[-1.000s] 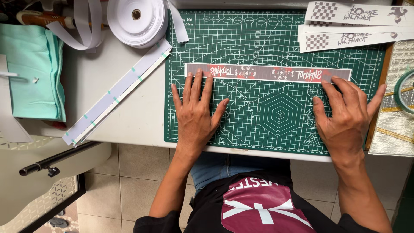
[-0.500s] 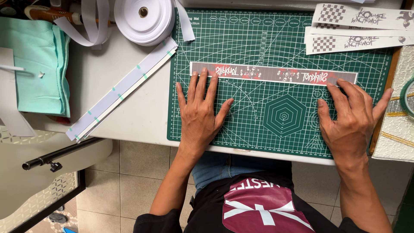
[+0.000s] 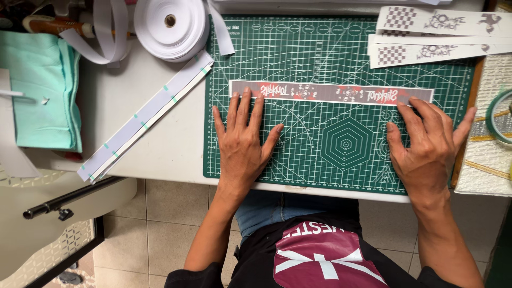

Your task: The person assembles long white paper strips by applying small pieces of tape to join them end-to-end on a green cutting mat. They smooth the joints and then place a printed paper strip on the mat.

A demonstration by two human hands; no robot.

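1. Left hand (image 3: 242, 144): flat, fingers spread, gripping nothing; fingertips rest on the printed strip (image 3: 330, 94) near its left end.
2. Right hand (image 3: 429, 146): flat and splayed, fingertips at the strip's right end.
3. Strip: long axis crosswise, just beyond both sets of fingertips, on the green cutting mat (image 3: 320, 53); neither hand nearer.

A: Hands?
B: Left hand (image 3: 242, 143) flat on the mat (image 3: 320, 58), fingertips touching the printed strip's (image 3: 330, 94) left end. Right hand (image 3: 428, 143) flat, fingertips at its right end.
A: Rest of the tabletop (image 3: 133, 154)?
B: White tape roll (image 3: 170, 24) upper left, long white strips (image 3: 144, 124) beside the mat, teal cloth (image 3: 40, 96) far left.
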